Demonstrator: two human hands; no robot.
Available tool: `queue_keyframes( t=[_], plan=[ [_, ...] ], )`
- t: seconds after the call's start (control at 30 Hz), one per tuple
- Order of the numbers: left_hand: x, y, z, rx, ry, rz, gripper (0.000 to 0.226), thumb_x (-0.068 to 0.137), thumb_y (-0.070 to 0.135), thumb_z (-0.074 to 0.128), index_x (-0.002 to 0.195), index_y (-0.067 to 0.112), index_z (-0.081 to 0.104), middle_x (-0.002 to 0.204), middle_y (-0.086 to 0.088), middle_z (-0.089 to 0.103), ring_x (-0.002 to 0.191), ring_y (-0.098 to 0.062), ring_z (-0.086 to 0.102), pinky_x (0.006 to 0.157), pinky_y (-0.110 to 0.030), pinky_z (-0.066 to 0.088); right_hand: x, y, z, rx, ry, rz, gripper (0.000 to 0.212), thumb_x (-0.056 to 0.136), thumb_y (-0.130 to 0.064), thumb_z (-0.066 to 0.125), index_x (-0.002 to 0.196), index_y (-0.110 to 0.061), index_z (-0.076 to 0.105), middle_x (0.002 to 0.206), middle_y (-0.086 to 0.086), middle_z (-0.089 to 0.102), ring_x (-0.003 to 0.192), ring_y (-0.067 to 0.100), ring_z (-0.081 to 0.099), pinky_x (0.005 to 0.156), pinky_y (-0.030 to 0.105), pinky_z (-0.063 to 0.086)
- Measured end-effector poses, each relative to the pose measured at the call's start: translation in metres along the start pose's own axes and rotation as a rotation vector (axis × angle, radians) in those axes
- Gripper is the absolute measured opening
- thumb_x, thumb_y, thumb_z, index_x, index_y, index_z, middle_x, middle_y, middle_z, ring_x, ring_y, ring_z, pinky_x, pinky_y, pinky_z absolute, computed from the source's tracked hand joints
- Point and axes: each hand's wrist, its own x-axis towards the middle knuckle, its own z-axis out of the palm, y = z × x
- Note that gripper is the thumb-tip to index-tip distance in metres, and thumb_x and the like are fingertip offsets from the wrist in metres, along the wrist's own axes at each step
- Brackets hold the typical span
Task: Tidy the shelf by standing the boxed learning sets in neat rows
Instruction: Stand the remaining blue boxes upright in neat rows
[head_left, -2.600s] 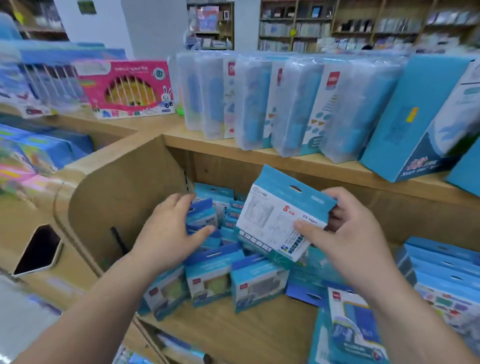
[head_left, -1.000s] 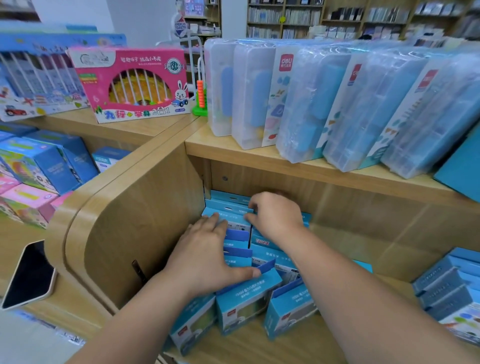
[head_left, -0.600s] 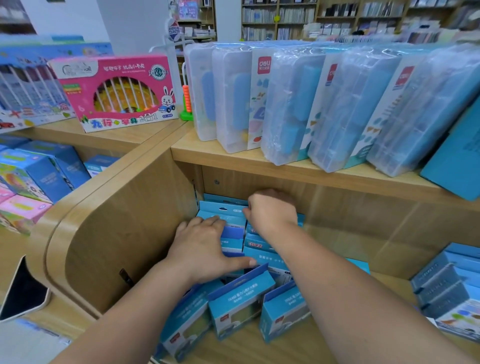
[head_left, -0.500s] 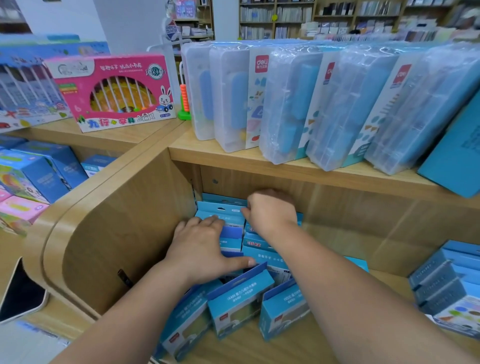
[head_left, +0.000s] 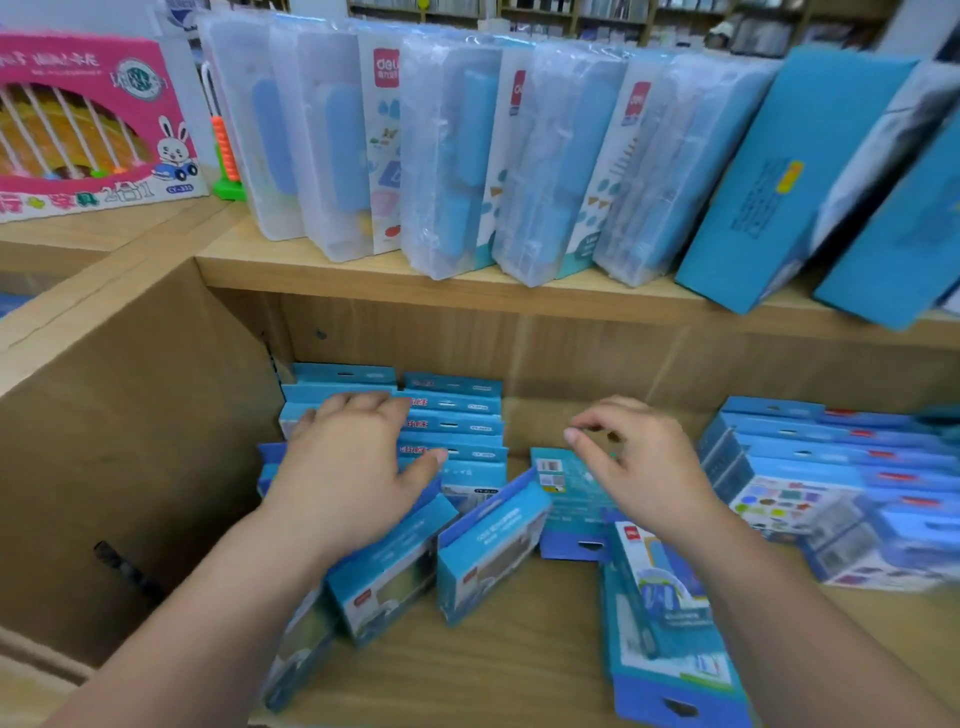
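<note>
Wooden shelf (head_left: 493, 670), pink abacus box (head_left: 88, 119), clear cases (head_left: 452, 156)

- Lower shelf (head_left: 509, 670): pale wood, with boxed sets spread right across it.
- Back-left rows (head_left: 451, 415): two files of small blue boxes standing upright, hang-tabs up, packed tight into the rear left corner.
- Three front boxes (head_left: 488, 545): blue, tilted askew side by side, just ahead of those rows.
- Flat box (head_left: 563, 514): lying back-up mid-shelf, tab toward the front edge.
- Big box (head_left: 667, 623): flat at the front right, white-and-blue face up.
- Right row (head_left: 831, 457): blue boxes leaning back, blurred.
</note>
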Motion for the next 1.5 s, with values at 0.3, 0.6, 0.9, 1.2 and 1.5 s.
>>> queue_keyframes(
  t=[0.3,0.6,0.9,1.2,1.5],
  plan=[
    [-0.011,0.101,0.034,-0.231,0.118,0.366,0.04,0.081,0.04,0.058,0.114,0.018,0.069,0.11,0.0,0.069,0.104,-0.025,0.062,0.094,-0.032,0.044,-0.078,0.078,-0.022,-0.205,-0.542,0.223,0.098,0.057,-0.09,0.061,0.137,-0.034,0.056,0.139,-0.011,0.053,0.129,0.01,0.048,0.109,0.03,0.038],
    [-0.041,0.173,0.114,-0.339,-0.156,0.281,0.044,0.092,0.039,0.057,0.134,0.025,0.055,0.13,0.006,0.056,0.121,-0.012,0.054,0.102,-0.023,0.04,-0.136,0.123,-0.039,0.142,-0.337,0.354,0.121,0.043,-0.089,0.07,0.145,-0.027,0.048,0.148,-0.014,0.034,0.138,-0.002,0.028,0.111,0.003,0.013],
    [-0.054,0.203,0.151,-0.394,-0.126,0.064,0.031,0.097,0.044,0.052,0.111,0.02,0.066,0.117,0.008,0.05,0.105,-0.011,0.058,0.086,-0.015,0.037,-0.163,0.132,-0.048,0.564,-0.205,0.591,0.088,0.058,-0.024,0.097,0.129,-0.04,0.049,0.119,-0.015,0.067,0.103,-0.002,0.066,0.085,0.024,0.056],
    [-0.089,0.186,0.164,-0.381,-0.26,0.133,0.099,0.062,0.082,0.057,0.147,0.033,0.043,0.159,0.015,0.019,0.143,-0.006,0.028,0.117,-0.023,0.025,-0.163,0.17,-0.093,0.835,-0.434,0.751,0.057,0.061,-0.018,0.075,0.117,-0.02,0.064,0.1,0.001,0.078,0.089,0.022,0.075,0.075,0.035,0.059],
    [-0.094,0.2,0.177,-0.158,-0.251,0.283,0.106,0.07,0.061,0.074,0.156,0.035,0.018,0.163,0.02,0.002,0.141,-0.012,0.027,0.116,-0.022,0.026,-0.179,0.195,-0.114,0.82,-0.322,0.807,0.056,0.061,-0.012,0.082,0.112,-0.014,0.058,0.104,0.006,0.076,0.093,0.029,0.074,0.082,0.049,0.058]
  ],
)
